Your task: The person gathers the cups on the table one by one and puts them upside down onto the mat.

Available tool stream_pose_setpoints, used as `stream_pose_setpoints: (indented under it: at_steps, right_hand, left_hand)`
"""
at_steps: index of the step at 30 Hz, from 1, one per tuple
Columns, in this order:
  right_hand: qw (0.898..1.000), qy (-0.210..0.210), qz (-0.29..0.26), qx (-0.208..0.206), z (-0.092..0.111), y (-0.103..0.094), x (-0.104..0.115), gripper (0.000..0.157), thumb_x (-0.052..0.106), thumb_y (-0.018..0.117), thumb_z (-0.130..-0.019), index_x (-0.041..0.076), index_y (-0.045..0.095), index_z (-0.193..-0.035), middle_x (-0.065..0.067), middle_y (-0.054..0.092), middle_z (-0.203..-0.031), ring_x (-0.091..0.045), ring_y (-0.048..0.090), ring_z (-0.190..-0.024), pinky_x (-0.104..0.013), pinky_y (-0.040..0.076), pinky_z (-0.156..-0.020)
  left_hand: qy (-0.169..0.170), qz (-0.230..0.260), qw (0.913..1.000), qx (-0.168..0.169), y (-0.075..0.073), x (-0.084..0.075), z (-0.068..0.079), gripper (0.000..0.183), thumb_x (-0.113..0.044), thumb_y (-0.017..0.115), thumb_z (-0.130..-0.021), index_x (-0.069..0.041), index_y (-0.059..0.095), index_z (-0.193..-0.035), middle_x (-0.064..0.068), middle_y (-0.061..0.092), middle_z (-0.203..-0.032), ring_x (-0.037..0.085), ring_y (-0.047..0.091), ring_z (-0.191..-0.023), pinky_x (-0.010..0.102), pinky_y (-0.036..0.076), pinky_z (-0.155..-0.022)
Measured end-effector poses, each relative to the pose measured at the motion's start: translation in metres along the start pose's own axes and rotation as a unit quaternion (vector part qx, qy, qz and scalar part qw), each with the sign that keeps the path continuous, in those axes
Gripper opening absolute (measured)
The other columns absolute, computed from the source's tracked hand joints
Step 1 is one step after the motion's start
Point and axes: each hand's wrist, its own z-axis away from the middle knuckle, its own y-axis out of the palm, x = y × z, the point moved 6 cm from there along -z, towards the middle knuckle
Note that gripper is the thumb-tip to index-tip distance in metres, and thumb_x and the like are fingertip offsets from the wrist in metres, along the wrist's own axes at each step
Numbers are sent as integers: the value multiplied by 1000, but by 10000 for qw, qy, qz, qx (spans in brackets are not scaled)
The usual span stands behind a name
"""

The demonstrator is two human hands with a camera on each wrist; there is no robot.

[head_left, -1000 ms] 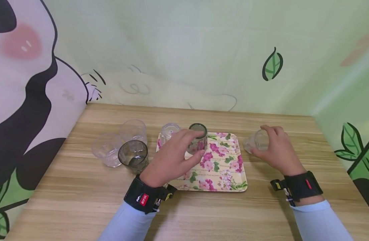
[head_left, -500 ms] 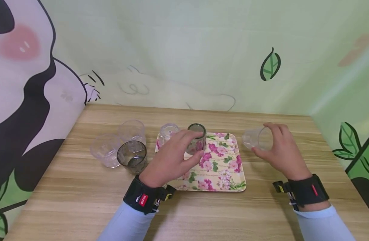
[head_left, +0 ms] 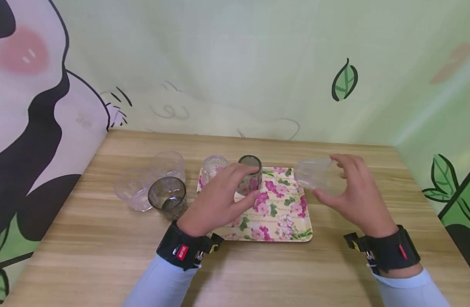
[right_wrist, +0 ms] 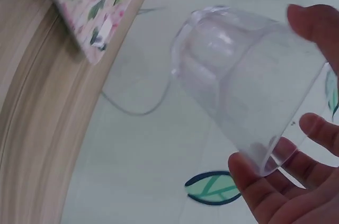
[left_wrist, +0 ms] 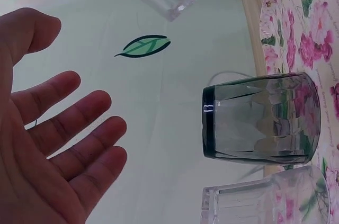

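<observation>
My right hand [head_left: 363, 194] grips a clear drinking glass [right_wrist: 233, 70] near its rim, thumb on one side and fingers on the other. The glass lies tilted in the air by the right edge of a floral tray [head_left: 273, 226], its base pointing left. My left hand [head_left: 219, 200] hovers over the tray's left part with fingers spread, holding nothing. In the left wrist view its fingers [left_wrist: 95, 134] stand apart from a smoky glass [left_wrist: 259, 121]. That glass stands base up on the tray, beside a clear glass [head_left: 214, 166] that is also base up.
Left of the tray stand two clear glasses [head_left: 135, 192] and a dark smoky glass [head_left: 167, 198], mouths up and close together. The wooden table [head_left: 104, 256] meets a green printed wall [head_left: 219, 64] at the back.
My right hand has lifted the clear glass off the table, tipped it further over and brought it left towards the tray. My left hand has stayed almost still.
</observation>
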Motion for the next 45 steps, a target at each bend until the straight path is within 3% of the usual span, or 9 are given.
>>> stream_pose_setpoints:
  at_steps: [6, 11, 18, 22, 29, 34, 37, 45]
  right_hand:
    - [9980, -508, -249, -293, -1, -2, 20, 93, 23, 93, -64, 0, 46, -140, -27, 54, -129, -39, 57, -109, -60, 60, -80]
    - [9966, -698, -326, -290, -1, -4, 31, 95, 23, 94, -61, 1, 46, -140, -27, 54, -131, -39, 57, -109, -59, 60, -79]
    - [9918, -1112, -547, -328, 3, -4, 46, 97, 22, 96, -56, -3, 48, -137, -26, 56, -129, -34, 55, -112, -55, 60, -80]
    - [9881, -1330, -715, -276, 5, -2, 57, 100, 19, 96, -53, -4, 47, -137, -25, 56, -128, -31, 54, -113, -55, 61, -81]
    - [9860, -1434, -846, -116, 5, 2, 66, 101, 21, 96, -54, -4, 46, -138, -25, 55, -131, -31, 56, -114, -53, 62, -84]
    - [9853, -1403, -971, 7, 6, 4, 68, 98, 20, 95, -56, -2, 46, -138, -24, 56, -133, -29, 59, -113, -53, 61, -85]
    - [9812, -1594, -1087, -37, 7, 5, 72, 97, 19, 94, -56, -3, 46, -137, -24, 57, -131, -30, 60, -111, -54, 62, -82]
    - [9753, -1747, -1352, -65, 9, 6, 81, 100, 17, 95, -56, -2, 45, -140, -21, 56, -132, -26, 58, -115, -53, 64, -82]
  left_hand:
    - [-15, 58, 10000, -12, -4, 0, 1, 52, -33, 64, -97, -12, 51, -143, 9, 61, -141, 23, 53, -132, 47, 51, -111]
    - [24, 53, 10000, -29, -4, -2, -1, 53, -31, 66, -95, -10, 52, -142, 11, 61, -139, 23, 54, -130, 47, 52, -110]
    - [265, -101, 9995, -170, -1, -7, -3, 55, -39, 67, -94, -11, 54, -140, 10, 63, -138, 23, 54, -130, 45, 53, -110]
    - [201, -70, 9997, -89, 3, -6, -4, 58, -39, 68, -94, -11, 52, -141, 10, 62, -138, 23, 55, -129, 45, 54, -109]
    - [29, 67, 9999, 81, 7, -4, -4, 66, -33, 73, -89, -11, 48, -146, 10, 59, -140, 22, 55, -128, 45, 55, -107]
    - [62, 142, 9998, 118, 10, -5, -5, 73, -34, 78, -85, -11, 46, -146, 9, 60, -140, 18, 56, -124, 42, 55, -106]
    - [76, 165, 9997, 152, 11, -6, -5, 76, -35, 79, -84, -11, 44, -147, 8, 61, -139, 16, 58, -117, 40, 57, -103]
    - [197, 257, 9993, 185, 12, -9, -3, 83, -31, 82, -81, -11, 40, -150, 9, 60, -140, 16, 59, -118, 39, 58, -102]
